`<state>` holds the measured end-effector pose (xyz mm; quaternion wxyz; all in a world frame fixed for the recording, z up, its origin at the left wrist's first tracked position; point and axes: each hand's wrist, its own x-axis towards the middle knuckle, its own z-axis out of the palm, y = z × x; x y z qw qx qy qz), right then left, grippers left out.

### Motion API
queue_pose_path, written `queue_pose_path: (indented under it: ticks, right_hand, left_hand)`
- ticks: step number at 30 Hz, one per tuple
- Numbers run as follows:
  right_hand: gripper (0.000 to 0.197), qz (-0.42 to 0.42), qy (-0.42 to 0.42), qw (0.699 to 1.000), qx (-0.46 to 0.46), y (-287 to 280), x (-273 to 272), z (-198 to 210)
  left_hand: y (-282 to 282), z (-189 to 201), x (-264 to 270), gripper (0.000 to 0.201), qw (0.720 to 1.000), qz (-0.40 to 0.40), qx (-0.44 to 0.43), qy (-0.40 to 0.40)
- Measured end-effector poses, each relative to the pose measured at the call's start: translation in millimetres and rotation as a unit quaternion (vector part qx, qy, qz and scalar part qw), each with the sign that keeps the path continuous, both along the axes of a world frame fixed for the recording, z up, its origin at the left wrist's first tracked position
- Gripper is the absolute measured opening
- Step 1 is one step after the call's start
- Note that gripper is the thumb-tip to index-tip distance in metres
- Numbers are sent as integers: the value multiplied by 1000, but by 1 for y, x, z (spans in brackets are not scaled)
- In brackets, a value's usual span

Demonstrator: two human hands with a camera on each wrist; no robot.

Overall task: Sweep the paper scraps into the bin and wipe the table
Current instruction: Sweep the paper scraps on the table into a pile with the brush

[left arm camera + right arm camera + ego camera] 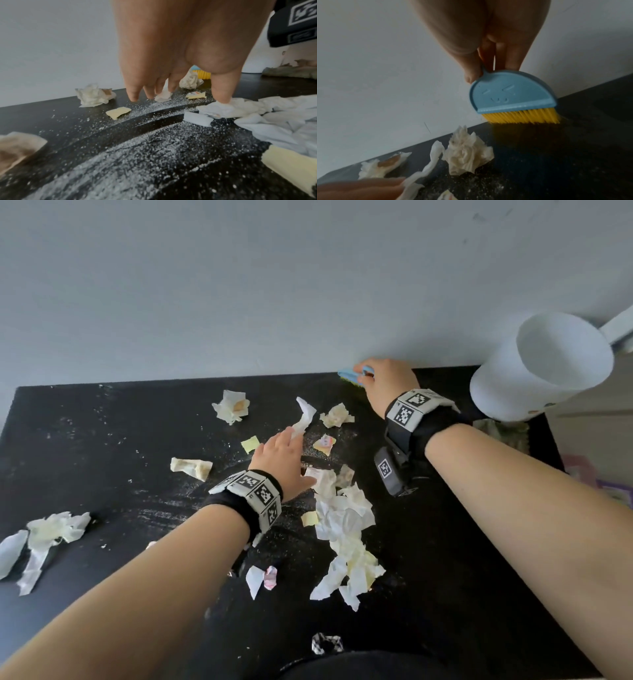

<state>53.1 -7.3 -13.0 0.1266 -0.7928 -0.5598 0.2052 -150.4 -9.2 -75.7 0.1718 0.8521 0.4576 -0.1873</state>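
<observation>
Crumpled white and yellow paper scraps lie scattered over the black table (102, 440), with the biggest pile (346, 522) at centre right. My left hand (301, 457) hovers low over the middle, fingers (133, 94) spread and pointing down. Its fingertips touch a white strip (305, 416) and its thumb (221, 94) rests on the edge of the pile. At the table's far edge my right hand (387, 381) grips a small blue brush (513, 97), whose yellow bristles (522, 117) touch the table by the wall. The white bin (548, 364) stands tilted at the far right corner.
White powder streaks (137, 148) cover the middle of the table. A greenish cloth (503, 429) lies under the bin. The grey wall (274, 285) runs right behind the table. More scraps (44, 535) sit at the left edge, and a checked one (325, 643) at the near edge.
</observation>
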Motion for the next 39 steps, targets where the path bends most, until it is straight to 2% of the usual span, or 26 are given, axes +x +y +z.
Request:
queue_pose_path:
  ticks: [4, 9, 12, 14, 20, 23, 25, 28, 30, 32, 36, 39]
  right_hand:
    - [29, 54, 14, 998, -33, 1, -20, -7]
    - [24, 120, 74, 988, -58, -27, -35, 5]
    - [25, 63, 96, 993, 7, -21, -24, 17]
    - [26, 29, 73, 996, 38, -6, -16, 16]
    - [29, 35, 5, 999, -19, 22, -29, -3]
    - [29, 98, 5, 993, -64, 8, -49, -5]
    - [25, 129, 45, 988, -74, -4, -55, -1]
    - [23, 91, 86, 992, -31, -8, -48, 10]
    - [26, 39, 67, 997, 28, -1, -37, 14]
    - [28, 17, 29, 998, 46, 11, -31, 12]
    - [30, 35, 1, 999, -14, 20, -39, -1]
    - [30, 86, 0, 995, -52, 3, -59, -8]
  left_hand:
    - [10, 2, -3, 87, 999, 25, 11, -38]
    - [24, -1, -1, 89, 998, 34, 3, -60]
    - [24, -3, -1, 79, 998, 9, -4, -57]
    - [22, -4, -3, 74, 998, -4, -12, -58]
    - [16, -3, -14, 77, 998, -10, 0, -63]
    - [18, -6, -21, 90, 999, 11, 2, -45]
    - [21, -8, -25, 97, 1000, 18, 3, -21]
    - [25, -7, -26, 101, 1000, 2, 0, 13]
    - [26, -4, -25, 100, 999, -15, 1, 33]
    - [29, 0, -25, 100, 998, -38, 8, 58]
    - [35, 4, -28, 105, 990, -87, 24, 105]
    - [39, 5, -28, 106, 988, -102, 27, 116]
